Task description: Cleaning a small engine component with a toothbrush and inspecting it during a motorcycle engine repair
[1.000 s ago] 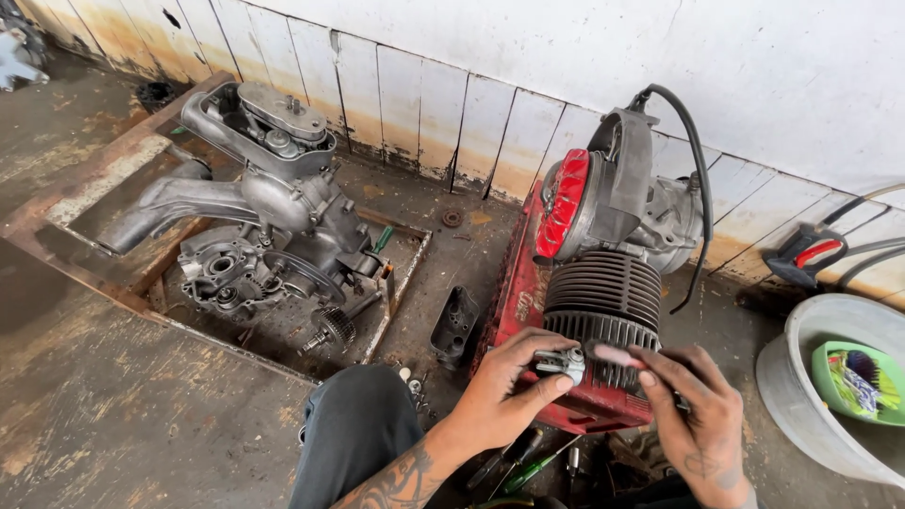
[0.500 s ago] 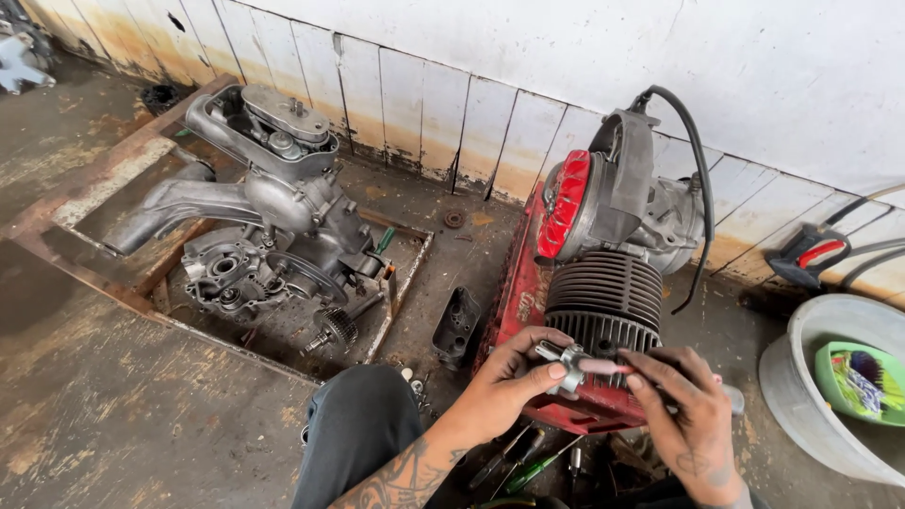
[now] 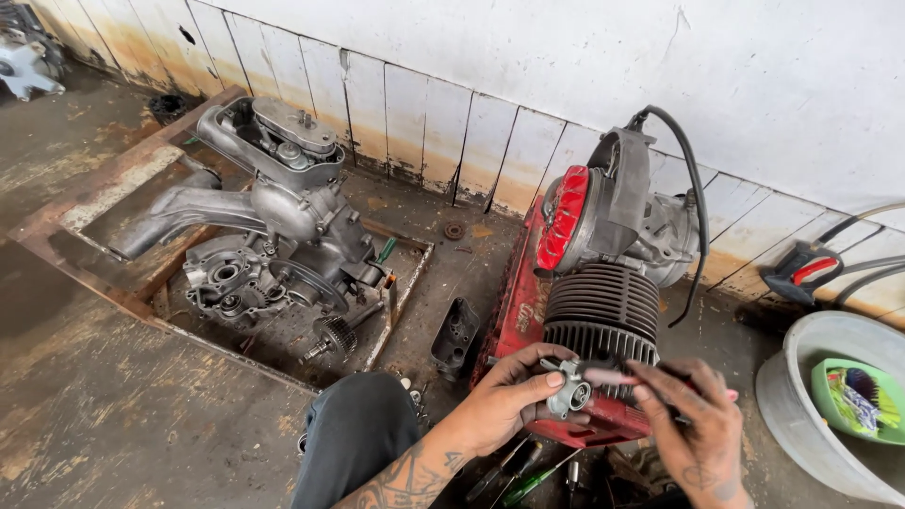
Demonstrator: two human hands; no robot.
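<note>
The left hand (image 3: 514, 401) wraps its fingers around a small grey cast-metal part with a round bore (image 3: 570, 388), thumb on top, gripping it just in front of the black finned engine cylinder (image 3: 603, 316). The right hand (image 3: 693, 424) comes in from three o'clock, fingers pinched shut on a slim tool with a pink handle (image 3: 613, 377), its tip at the part; the exact contact point is too small to make out.

Good technique here looks like this: the holding hand keeps the part firmly braced and level so the bore faces the eyes, while the tool hand works with light, steady pressure along the tool's axis. A slip would send the tip toward the fingers, so short controlled strokes are the safer bet.

At twelve o'clock from the hands sits the red-shrouded engine (image 3: 566, 217) on its red metal stand (image 3: 514, 311). At ten o'clock, a stripped grey aluminium engine casing (image 3: 273, 226) lies in a rusty steel tray (image 3: 57, 226) on the concrete floor (image 3: 113, 415). Screwdrivers (image 3: 518, 481) lie on the floor at six o'clock, within easy reach. A pale plastic basin (image 3: 801, 415) sits at three o'clock.
</note>
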